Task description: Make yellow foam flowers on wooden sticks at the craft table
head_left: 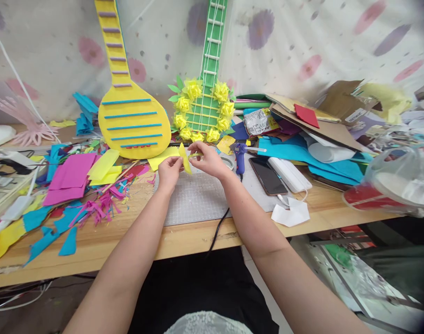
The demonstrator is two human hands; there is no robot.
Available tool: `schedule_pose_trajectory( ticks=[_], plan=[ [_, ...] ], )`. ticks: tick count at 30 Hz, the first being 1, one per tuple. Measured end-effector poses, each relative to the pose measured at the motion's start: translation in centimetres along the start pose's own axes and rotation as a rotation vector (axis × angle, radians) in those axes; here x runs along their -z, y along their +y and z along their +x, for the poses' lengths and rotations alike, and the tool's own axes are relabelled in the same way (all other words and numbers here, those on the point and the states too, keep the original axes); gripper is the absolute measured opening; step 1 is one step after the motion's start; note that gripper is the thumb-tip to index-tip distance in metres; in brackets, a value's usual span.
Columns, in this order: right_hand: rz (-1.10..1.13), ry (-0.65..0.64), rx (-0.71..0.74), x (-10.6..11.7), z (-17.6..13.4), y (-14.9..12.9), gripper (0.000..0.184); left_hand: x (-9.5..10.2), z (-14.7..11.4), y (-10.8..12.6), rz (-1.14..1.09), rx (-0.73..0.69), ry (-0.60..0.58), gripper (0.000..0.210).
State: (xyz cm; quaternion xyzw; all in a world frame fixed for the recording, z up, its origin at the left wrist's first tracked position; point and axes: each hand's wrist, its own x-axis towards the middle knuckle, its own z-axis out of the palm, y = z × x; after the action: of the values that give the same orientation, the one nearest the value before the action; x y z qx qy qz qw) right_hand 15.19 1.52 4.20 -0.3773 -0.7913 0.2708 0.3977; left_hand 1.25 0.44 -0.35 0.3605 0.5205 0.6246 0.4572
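Observation:
My left hand (170, 174) is closed, pinching a small piece of yellow crepe paper (185, 160) between thumb and fingertips. Just right of that piece, the fingers of my right hand (208, 160) are curled together around something thin that I cannot make out. Both hands are above the far part of a grey cutting mat (194, 199). Behind my left hand lies a flat yellow paper sheet (163, 157). A pale ring-shaped object (227, 162) shows partly beside my right hand. Beyond the hands stands a green instrument model (212, 65) with yellow paper flowers (193, 88).
A yellow instrument model (133, 118) leans at the back left. Pink paper (67, 178) and blue scraps lie at left. A purple glue gun (240, 157), phone (267, 176) and white power bank (290, 174) sit at right, before piled blue paper (309, 155).

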Motion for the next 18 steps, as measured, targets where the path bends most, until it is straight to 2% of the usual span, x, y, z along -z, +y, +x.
schedule_pose_trajectory(
  ticks=[5,13,18],
  plan=[
    [-0.018,0.025,0.060,0.6,0.0,0.2,0.017,-0.1,-0.1,0.4,-0.058,0.060,-0.029,0.024],
    [-0.163,0.053,0.049,0.6,-0.2,0.7,0.015,0.0,-0.2,0.6,-0.080,0.088,-0.055,0.023],
    [-0.118,0.071,0.059,0.2,0.0,1.2,0.015,0.2,-0.1,0.7,-0.140,0.137,-0.147,0.026]
  ],
)
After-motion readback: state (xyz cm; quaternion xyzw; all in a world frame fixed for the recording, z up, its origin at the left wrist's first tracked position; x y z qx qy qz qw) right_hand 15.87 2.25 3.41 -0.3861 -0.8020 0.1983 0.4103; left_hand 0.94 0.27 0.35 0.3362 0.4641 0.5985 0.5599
